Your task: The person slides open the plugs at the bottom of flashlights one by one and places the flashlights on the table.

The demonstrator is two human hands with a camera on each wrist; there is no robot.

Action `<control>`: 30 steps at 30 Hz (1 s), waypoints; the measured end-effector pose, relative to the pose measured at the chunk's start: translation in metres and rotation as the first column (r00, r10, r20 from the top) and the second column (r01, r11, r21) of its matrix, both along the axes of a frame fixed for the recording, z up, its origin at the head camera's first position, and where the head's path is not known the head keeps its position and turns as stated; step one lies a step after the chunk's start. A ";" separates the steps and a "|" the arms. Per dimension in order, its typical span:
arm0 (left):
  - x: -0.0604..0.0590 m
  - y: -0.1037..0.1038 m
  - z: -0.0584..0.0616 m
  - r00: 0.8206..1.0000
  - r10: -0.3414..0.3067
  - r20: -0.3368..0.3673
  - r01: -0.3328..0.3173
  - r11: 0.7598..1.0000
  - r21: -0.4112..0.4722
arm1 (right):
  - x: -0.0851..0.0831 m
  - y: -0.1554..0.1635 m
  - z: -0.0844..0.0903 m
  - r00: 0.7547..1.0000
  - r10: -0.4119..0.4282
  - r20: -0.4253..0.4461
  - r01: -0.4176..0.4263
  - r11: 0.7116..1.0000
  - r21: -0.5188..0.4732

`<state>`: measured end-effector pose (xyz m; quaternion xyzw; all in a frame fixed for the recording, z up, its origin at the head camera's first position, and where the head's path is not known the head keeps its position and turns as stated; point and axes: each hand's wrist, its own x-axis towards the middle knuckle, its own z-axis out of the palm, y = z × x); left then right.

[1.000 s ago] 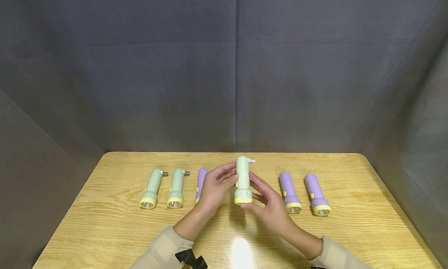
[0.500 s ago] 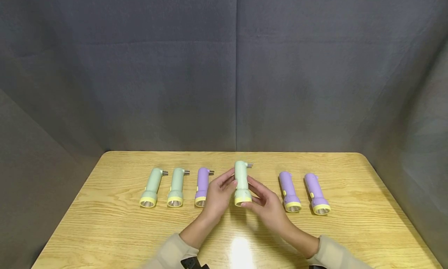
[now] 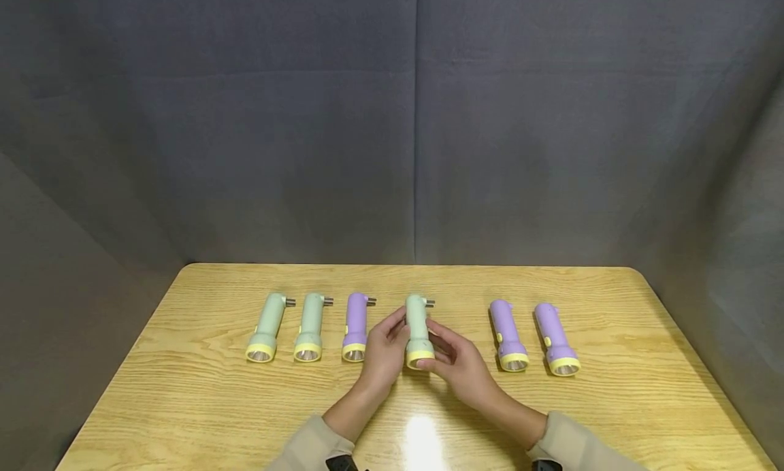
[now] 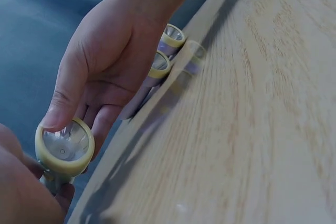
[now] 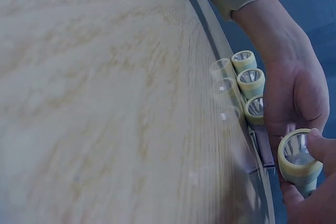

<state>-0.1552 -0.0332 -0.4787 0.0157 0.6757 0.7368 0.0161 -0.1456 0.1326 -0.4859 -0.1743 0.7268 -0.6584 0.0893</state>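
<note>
Both hands hold a pale green flashlight [image 3: 417,328] with a yellow rim, low over the wooden table in the middle. Its lens faces the person, and two metal plug prongs stick out to the right at its far end. On its left side the left hand [image 3: 384,359] grips the body. The right hand [image 3: 462,369] holds the right side, its thumb at the front rim. In the left wrist view, the right thumb lies at the edge of the flashlight's lens [image 4: 65,145]. The right wrist view shows the left hand [image 5: 296,87] behind that lens.
To the left lie a green flashlight [image 3: 266,328], another green flashlight [image 3: 309,328] and a purple flashlight [image 3: 356,328], prongs out. Two purple flashlights lie at right, an inner one [image 3: 508,335] and an outer one [image 3: 555,338]. A grey curtain [image 3: 392,151] surrounds the wooden table [image 3: 184,403].
Both hands have lowered the green flashlight toward the table and shifted it slightly left. The purple flashlight beside the left hand, partly covered earlier, now shows fully.
</note>
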 end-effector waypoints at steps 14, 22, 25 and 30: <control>-0.008 0.006 -0.015 0.998 0.054 0.045 -0.052 0.998 -0.044 | -0.014 -0.002 -0.009 1.000 0.025 -0.007 -0.024 0.997 0.071; -0.010 0.006 -0.017 0.997 0.063 0.038 -0.062 0.997 -0.047 | -0.018 -0.004 -0.013 0.999 0.038 -0.016 -0.037 0.997 0.074; -0.010 0.006 -0.016 0.997 0.075 0.027 -0.074 0.996 -0.047 | -0.019 -0.005 -0.014 0.999 0.023 -0.036 -0.020 0.996 0.093; -0.010 0.008 -0.016 0.995 0.093 0.020 -0.093 0.995 -0.038 | -0.020 -0.006 -0.015 0.996 0.019 -0.086 -0.008 0.993 0.121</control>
